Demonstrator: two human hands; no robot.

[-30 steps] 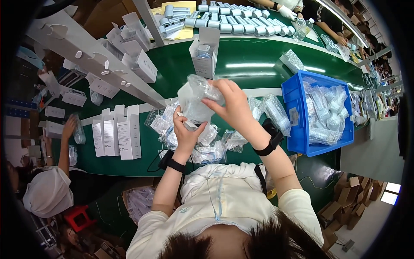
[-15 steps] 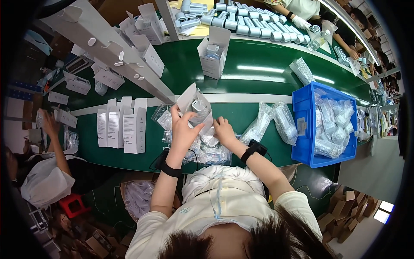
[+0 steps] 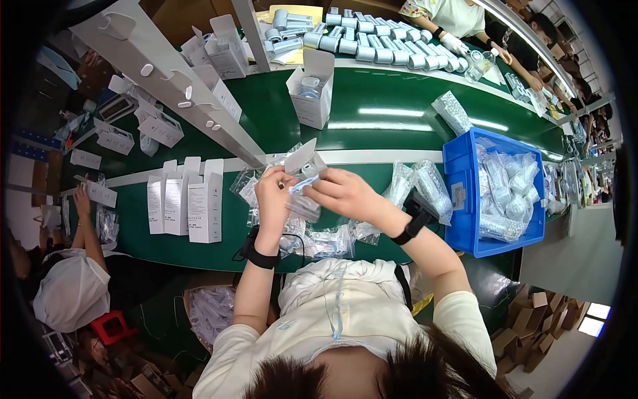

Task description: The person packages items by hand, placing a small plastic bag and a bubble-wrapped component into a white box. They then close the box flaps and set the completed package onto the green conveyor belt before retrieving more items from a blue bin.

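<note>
In front of me my left hand (image 3: 272,196) and my right hand (image 3: 342,193) meet, fingers pinched on a small clear plastic bag (image 3: 302,185) with something light blue in it. Just behind them stands an open white box (image 3: 302,157), its flap raised and a pale item partly visible inside. My fingers hide its lower part, so I cannot tell whether the left hand also touches it. Below the hands lies a heap of small clear bags (image 3: 329,243) near the table's front edge.
Several closed-sided white boxes (image 3: 205,206) stand at left. Bubble-wrapped items (image 3: 432,186) lie beside a blue bin (image 3: 460,229) full of more. Another open white box (image 3: 310,100) stands beyond the pale rail. A slanted metal post (image 3: 179,86) rises at left. Co-workers sit left and far right.
My right hand has come up from the heap of bags to meet my left hand, and a small bag with light blue contents is now between them. My left hand's fingers have closed in.
</note>
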